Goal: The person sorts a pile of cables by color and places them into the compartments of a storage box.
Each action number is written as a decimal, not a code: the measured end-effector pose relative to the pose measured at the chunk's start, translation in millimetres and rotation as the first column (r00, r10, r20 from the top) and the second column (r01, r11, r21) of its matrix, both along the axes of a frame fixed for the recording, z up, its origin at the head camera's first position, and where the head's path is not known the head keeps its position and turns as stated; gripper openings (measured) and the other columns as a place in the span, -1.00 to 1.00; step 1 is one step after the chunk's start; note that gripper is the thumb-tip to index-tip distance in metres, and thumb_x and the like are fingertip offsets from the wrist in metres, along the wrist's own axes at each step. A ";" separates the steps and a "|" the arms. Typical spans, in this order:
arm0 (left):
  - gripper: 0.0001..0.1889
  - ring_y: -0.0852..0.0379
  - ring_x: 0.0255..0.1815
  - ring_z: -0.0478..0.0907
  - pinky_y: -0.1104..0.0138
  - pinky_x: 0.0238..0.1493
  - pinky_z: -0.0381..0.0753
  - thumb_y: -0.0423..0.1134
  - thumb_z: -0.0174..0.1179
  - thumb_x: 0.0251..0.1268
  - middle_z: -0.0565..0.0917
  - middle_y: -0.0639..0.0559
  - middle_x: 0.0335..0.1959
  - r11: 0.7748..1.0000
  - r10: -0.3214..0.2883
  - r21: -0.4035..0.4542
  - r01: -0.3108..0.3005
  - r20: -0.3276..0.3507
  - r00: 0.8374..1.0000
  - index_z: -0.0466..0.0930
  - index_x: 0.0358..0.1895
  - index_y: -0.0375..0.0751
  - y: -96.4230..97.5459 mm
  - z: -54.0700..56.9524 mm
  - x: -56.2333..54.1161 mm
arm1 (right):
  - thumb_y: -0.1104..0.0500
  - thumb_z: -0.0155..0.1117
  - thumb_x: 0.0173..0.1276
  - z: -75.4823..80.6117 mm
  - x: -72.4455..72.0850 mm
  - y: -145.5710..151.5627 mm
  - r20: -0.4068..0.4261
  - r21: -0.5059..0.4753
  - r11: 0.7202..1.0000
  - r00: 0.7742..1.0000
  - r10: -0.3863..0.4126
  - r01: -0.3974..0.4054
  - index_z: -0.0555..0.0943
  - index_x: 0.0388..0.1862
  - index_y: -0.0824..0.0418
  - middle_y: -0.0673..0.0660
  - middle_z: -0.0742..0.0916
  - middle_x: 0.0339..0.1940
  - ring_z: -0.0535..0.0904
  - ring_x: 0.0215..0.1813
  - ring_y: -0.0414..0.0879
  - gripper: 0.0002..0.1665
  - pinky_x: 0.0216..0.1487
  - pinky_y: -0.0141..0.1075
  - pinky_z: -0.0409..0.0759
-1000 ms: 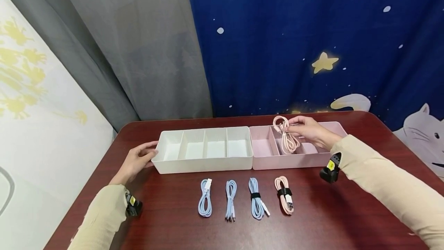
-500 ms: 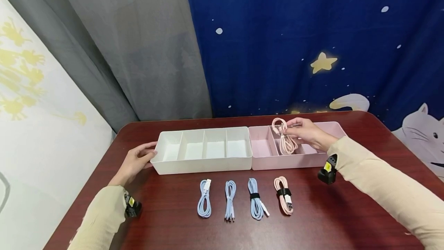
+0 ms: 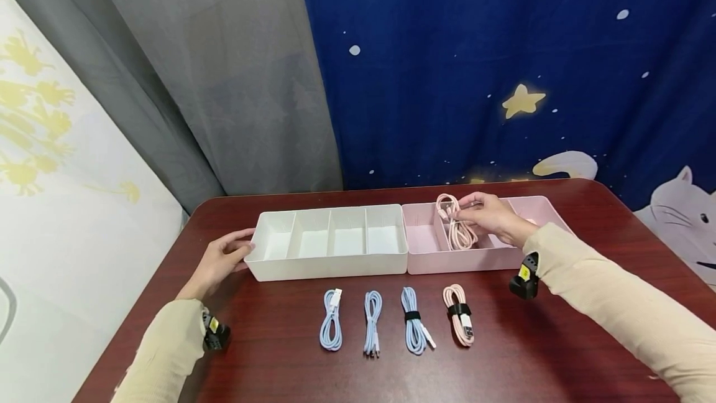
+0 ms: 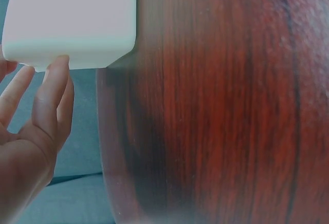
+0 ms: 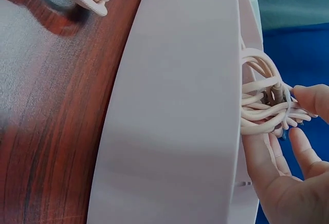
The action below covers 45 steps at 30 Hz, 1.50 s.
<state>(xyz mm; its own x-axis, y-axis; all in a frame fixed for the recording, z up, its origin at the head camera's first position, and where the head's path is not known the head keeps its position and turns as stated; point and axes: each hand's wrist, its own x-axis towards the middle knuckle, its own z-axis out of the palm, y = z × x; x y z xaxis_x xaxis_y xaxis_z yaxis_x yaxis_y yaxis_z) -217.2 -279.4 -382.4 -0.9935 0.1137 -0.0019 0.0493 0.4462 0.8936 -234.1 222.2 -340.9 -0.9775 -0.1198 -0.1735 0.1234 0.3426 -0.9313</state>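
My right hand [image 3: 492, 216] pinches a coiled pink charging cable [image 3: 462, 229] between thumb and fingers, over the pink divided box [image 3: 447, 260]. In the right wrist view the cable's loops [image 5: 262, 93] dip behind the box's near wall, which hides their lower ends. At the far left of the joined boxes, my left hand [image 3: 224, 257] touches the end of the white divided box [image 3: 335, 265]. Its fingertips [image 4: 61, 62] lie against that end wall in the left wrist view, fingers fairly straight. The right hand covers part of the pink box's middle compartments.
In front of the boxes lies a row of coiled cables: a blue one with a white plug [image 3: 330, 322], a blue multi-tip one [image 3: 371, 322], a blue one with a black strap [image 3: 414, 325], and a strapped pink one [image 3: 458, 316]. Curtains [image 3: 419, 79] hang behind the table [image 3: 268, 359].
My right hand has lowered slightly and shifted a little left, bringing the pink cable down toward its compartment. The left hand stays at the white box's end.
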 end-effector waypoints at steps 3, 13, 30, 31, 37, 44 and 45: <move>-0.49 0.30 -0.27 0.53 0.18 -0.23 0.57 -0.18 0.06 0.26 0.47 -0.32 -0.05 1.000 -0.005 0.008 0.005 0.003 1.000 0.25 0.25 -0.26 -0.9 -0.5 0.2 | 0.25 0.21 0.18 -1.2 0.8 -1.3 -0.001 0.014 1.000 1.000 0.007 -0.007 0.26 0.04 0.47 0.06 0.58 -0.34 0.51 -0.39 -0.21 -0.47 -0.39 -0.35 0.56; -0.48 0.30 -0.26 0.53 0.19 -0.23 0.57 -0.17 0.07 0.26 0.48 -0.31 -0.05 1.000 -0.004 0.002 0.004 0.006 1.000 0.25 0.26 -0.24 -0.9 -0.5 0.5 | 0.33 0.17 0.17 -5.7 4.0 -3.3 -0.030 0.008 0.999 0.999 0.032 -0.032 0.25 0.02 0.53 0.22 0.56 -0.25 0.50 -0.37 -0.25 -0.50 -0.35 -0.34 0.56; -0.48 0.29 -0.25 0.52 0.19 -0.21 0.56 -0.15 0.05 0.27 0.46 -0.32 -0.03 1.000 -0.017 0.001 0.017 0.005 1.000 0.24 0.27 -0.22 0.0 2.2 -0.9 | 0.32 0.16 0.18 -0.8 5.7 -2.2 -0.004 0.058 0.998 1.000 0.024 -0.024 0.22 0.03 0.51 0.29 0.54 -0.21 0.52 -0.37 -0.16 -0.50 -0.30 -0.23 0.59; -0.48 0.29 -0.25 0.52 0.19 -0.21 0.56 -0.15 0.05 0.27 0.45 -0.32 -0.03 1.000 -0.018 0.001 0.018 0.005 1.000 0.24 0.27 -0.22 0.0 2.2 -0.8 | 0.32 0.16 0.18 -0.4 5.8 -2.0 -0.005 0.067 0.998 1.000 0.022 -0.022 0.23 0.02 0.51 0.28 0.54 -0.22 0.52 -0.38 -0.16 -0.50 -0.30 -0.23 0.59; -0.48 0.31 -0.26 0.52 0.18 -0.21 0.56 -0.15 0.05 0.27 0.45 -0.32 -0.02 1.000 -0.013 0.001 0.013 0.013 1.000 0.23 0.27 -0.23 -0.1 1.7 -0.2 | 0.27 0.20 0.16 0.3 4.6 -2.2 -0.032 0.134 0.991 0.999 0.028 -0.024 0.27 -0.02 0.49 0.29 0.55 -0.24 0.52 -0.39 -0.16 -0.51 -0.35 -0.26 0.59; -0.48 0.31 -0.26 0.52 0.23 -0.23 0.57 -0.14 0.06 0.26 0.45 -0.32 -0.02 1.000 -0.005 0.002 0.005 0.015 1.000 0.24 0.26 -0.23 0.1 1.5 -1.1 | 0.22 0.23 0.15 -1.5 0.8 -2.1 -0.110 0.290 0.957 0.993 0.048 -0.014 0.34 -0.09 0.45 0.34 0.55 -0.17 0.50 -0.22 -0.03 -0.56 -0.35 -0.38 0.52; -0.48 0.31 -0.26 0.52 0.23 -0.24 0.57 -0.14 0.06 0.26 0.45 -0.32 -0.02 1.000 -0.004 0.001 0.004 0.016 1.000 0.24 0.26 -0.22 0.0 1.5 -1.2 | 0.21 0.23 0.14 -1.6 0.3 -2.2 -0.117 0.299 0.954 0.992 0.048 -0.010 0.34 -0.09 0.45 0.34 0.55 -0.18 0.49 -0.21 -0.01 -0.56 -0.35 -0.38 0.51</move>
<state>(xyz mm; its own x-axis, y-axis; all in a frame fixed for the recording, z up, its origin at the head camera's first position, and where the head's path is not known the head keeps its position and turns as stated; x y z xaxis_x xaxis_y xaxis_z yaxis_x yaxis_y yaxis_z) -218.3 -279.4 -380.9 -0.9929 0.1179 -0.0177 0.0370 0.4454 0.8946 -233.8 220.0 -342.5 -0.9903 -0.1095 -0.0858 0.0016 0.6077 -0.7941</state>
